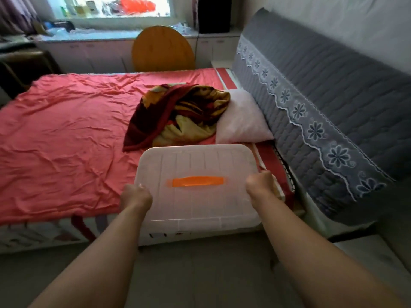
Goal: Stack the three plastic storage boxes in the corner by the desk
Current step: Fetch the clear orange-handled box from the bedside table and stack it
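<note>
A white translucent plastic storage box [198, 205] with an orange handle [198, 181] set in its lid is at the near edge of the bed, in the middle of the head view. My left hand [135, 195] grips its left side and my right hand [260, 182] grips its right side, both with fingers curled under the lid's rim. Whether the box rests on the bed or hangs in my hands is unclear. No other storage boxes are in view.
The bed with a red sheet [66, 134] fills the left and centre. A crumpled dark red and yellow blanket [180, 116] and a white pillow [242, 121] lie behind the box. A grey quilted headboard [322, 112] runs along the right. A round wooden board [163, 48] leans at the far wall.
</note>
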